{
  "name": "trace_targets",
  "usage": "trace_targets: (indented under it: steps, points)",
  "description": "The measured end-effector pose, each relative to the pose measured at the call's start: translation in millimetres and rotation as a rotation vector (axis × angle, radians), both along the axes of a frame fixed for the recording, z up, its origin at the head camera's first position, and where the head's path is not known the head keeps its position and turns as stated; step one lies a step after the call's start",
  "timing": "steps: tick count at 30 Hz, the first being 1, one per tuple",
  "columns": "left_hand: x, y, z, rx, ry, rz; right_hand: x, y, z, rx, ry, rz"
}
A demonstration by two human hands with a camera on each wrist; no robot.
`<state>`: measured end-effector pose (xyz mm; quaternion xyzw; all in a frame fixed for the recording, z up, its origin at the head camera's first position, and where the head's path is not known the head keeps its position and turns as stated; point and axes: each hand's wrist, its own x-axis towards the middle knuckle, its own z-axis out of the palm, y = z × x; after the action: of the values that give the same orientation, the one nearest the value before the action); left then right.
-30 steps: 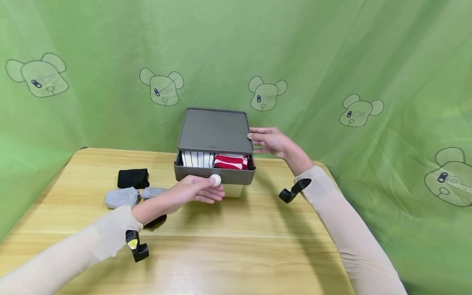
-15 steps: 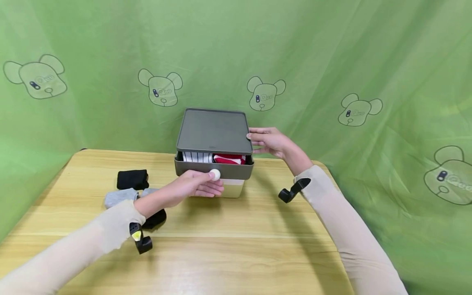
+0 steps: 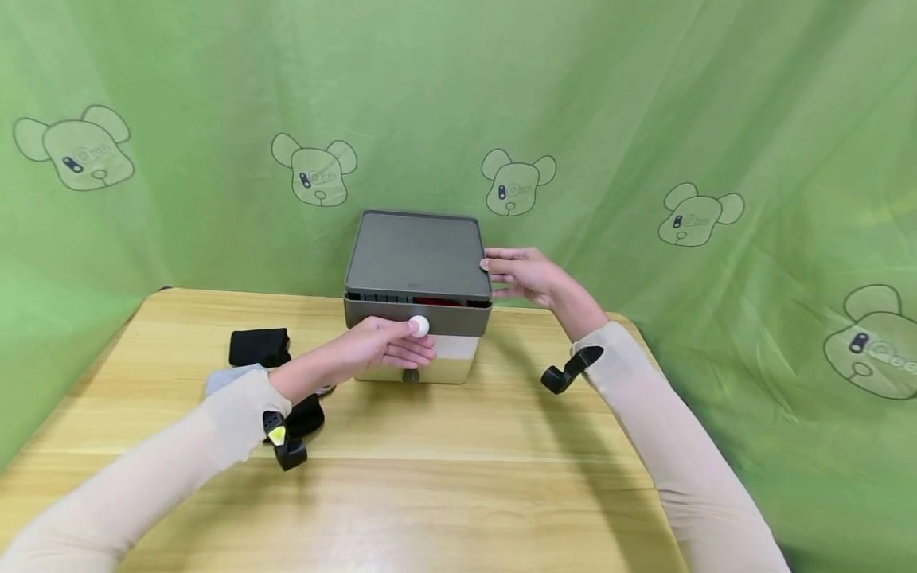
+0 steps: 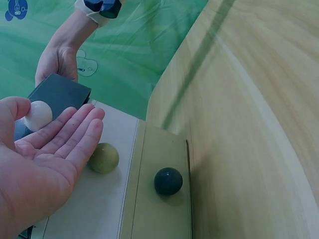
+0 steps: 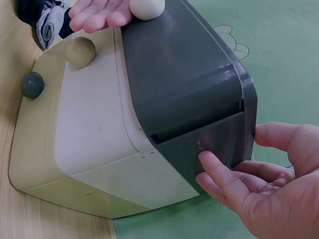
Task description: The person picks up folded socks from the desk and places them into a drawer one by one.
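A small stacked drawer box stands at the back of the table, with a dark grey top drawer (image 3: pixel 458 320) out by only a narrow gap under the dark lid (image 3: pixel 419 253). Striped and red cloth barely shows in that gap. My left hand (image 3: pixel 390 344) presses its thumb on the white knob (image 3: pixel 419 325) of this drawer, the other fingers straight below it. On the right side of the box, my right hand (image 3: pixel 526 274) rests its fingertips against the dark wall, thumb at the lid's edge (image 5: pixel 251 107).
Left of the box lie a folded black cloth (image 3: pixel 259 347), a grey one (image 3: pixel 228 377) and another black piece (image 3: pixel 306 415), partly behind the left arm. The lower drawers carry an olive knob (image 4: pixel 103 158) and a dark knob (image 4: pixel 168 181). A green curtain (image 3: pixel 616 95) hangs behind the table.
The top drawer has slid back under the lid, hiding most of the striped and red cloth. My left hand has moved forward with the knob; the right hand stays in place.
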<state>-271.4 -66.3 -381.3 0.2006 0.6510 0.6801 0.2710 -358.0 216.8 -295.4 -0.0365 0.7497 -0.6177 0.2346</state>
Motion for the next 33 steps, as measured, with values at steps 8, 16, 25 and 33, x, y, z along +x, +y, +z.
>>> trace_targets:
  steps: [8, 16, 25, 33]
  points:
    - [-4.3, 2, 0.1, -0.001, -0.005, 0.018, -1.3, 0, -3.3, -0.006, 0.006, 0.000]
    - [-5.3, 0, 3.7, 0.015, -0.032, 0.075, -1.7, 0, -2.7, 0.005, 0.011, -0.004]
    - [1.5, 2, 9.4, -0.014, -0.112, 0.219, -0.9, 2, -4.3, 0.005, 0.003, -0.006]
    - [2.1, 3, 12.8, -0.011, -0.122, 0.250, -0.9, 1, -3.5, -0.005, 0.013, -0.002]
